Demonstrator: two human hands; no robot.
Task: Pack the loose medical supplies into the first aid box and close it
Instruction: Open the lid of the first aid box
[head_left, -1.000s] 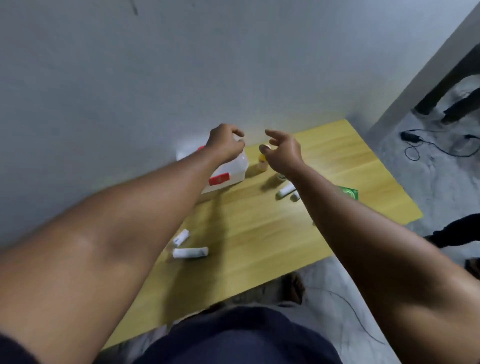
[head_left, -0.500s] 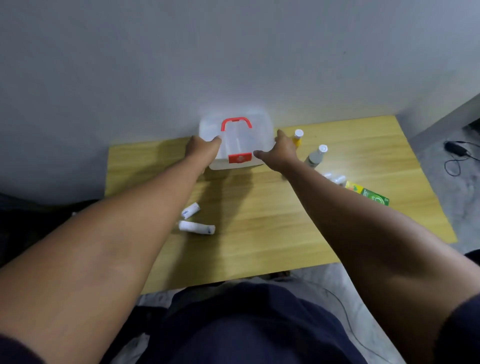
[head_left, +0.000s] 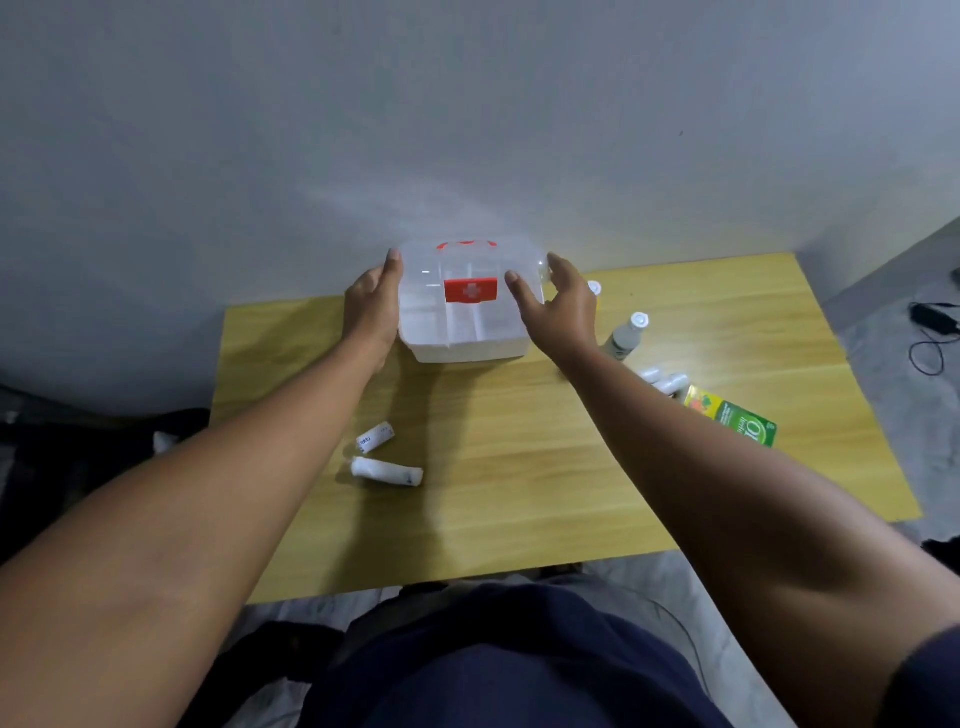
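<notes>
The translucent first aid box (head_left: 462, 332) stands at the table's far edge against the wall, with a red handle on top and a red latch (head_left: 470, 290) bearing a white cross. The lid's front edge looks lifted above the white base, and compartments show through it. My left hand (head_left: 371, 306) lies flat against the box's left side, fingers straight. My right hand (head_left: 558, 306) grips the lid's right end, thumb on the front. Two white bandage rolls (head_left: 387, 472) lie nearer to me. A clear bottle (head_left: 626, 335), small white rolls (head_left: 665, 379) and a green-yellow carton (head_left: 732, 415) lie to the right.
The yellow wooden table (head_left: 519, 467) stands against a grey wall. A small white-capped bottle (head_left: 594, 287) peeks out behind my right hand. Black cables (head_left: 930, 332) lie on the floor at the far right. Dark cloth lies left of the table.
My head has turned to face the box squarely. Both hands moved onto its sides, and the red latch now sits higher, with the lid's front lifted off the base.
</notes>
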